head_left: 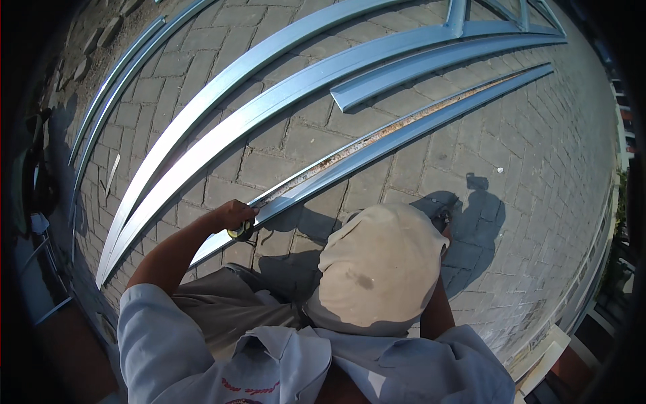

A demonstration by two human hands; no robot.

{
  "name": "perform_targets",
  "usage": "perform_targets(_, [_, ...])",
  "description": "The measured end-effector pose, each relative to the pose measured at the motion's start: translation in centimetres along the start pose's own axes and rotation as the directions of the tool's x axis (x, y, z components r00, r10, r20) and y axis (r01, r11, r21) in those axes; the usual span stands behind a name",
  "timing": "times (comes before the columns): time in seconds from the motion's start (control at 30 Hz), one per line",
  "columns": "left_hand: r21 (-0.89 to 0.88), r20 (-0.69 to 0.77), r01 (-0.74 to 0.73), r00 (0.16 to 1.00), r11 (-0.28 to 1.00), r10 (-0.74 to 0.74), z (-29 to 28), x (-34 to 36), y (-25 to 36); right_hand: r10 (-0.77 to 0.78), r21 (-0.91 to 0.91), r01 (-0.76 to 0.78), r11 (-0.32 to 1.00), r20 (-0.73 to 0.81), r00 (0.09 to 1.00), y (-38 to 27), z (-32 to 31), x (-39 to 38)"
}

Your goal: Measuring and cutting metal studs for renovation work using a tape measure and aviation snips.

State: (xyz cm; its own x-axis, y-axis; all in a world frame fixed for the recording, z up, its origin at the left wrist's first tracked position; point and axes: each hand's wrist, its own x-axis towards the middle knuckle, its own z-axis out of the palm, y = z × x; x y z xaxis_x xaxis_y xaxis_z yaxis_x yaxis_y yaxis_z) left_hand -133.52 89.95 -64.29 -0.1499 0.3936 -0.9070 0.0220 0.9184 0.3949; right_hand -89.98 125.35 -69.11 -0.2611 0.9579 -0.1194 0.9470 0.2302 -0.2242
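Observation:
My left hand (233, 215) is closed around a tape measure (241, 231) with a dark and yellowish case. It rests over a long metal channel (377, 149) lying on the paving, close to its near end. Along the hollow of this channel runs a mottled brown and whitish strip, too unclear to tell what it is. My right forearm (437, 310) passes behind my raised knee in beige trousers (380, 269). The knee hides most or all of my right hand, so its fingers cannot be made out.
Beyond the channel lie a shorter metal profile (404, 71) and long bright metal bars (269, 116), joined by crosspieces at the far right. More thin bars (111, 111) lie at the far left. Grey paving blocks (531, 135) form the ground. Loose bricks (108, 31) lie at the upper left.

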Motion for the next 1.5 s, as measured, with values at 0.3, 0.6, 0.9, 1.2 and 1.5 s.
perform_targets(0.3, [0.064,0.200,-0.079,0.978,0.995,0.064,-3.1,-3.2,-1.8,-0.094,0.114,0.081,0.990,0.108,0.990,-0.4,0.2,-1.2])
perform_targets(0.6, [0.129,0.181,-0.105,0.980,0.986,0.080,-3.9,-6.1,-10.3,-0.233,0.326,0.073,0.942,0.483,0.844,-6.0,-0.1,-1.2])
perform_targets(0.9, [-0.092,-0.137,0.056,0.988,0.994,-0.069,1.0,-5.0,-16.3,-0.202,0.285,0.038,0.958,0.574,0.794,-6.8,0.2,0.5])
perform_targets(1.2, [-0.033,-0.301,-0.036,0.953,0.999,0.024,0.5,-4.6,-17.3,-0.177,0.297,-0.010,0.955,0.595,0.784,-6.5,1.1,2.3])
perform_targets(1.5, [-0.077,-0.330,-0.002,0.944,0.997,-0.023,1.1,-3.4,-18.0,-0.180,0.399,-0.090,0.913,0.590,0.787,-5.9,2.9,4.9])
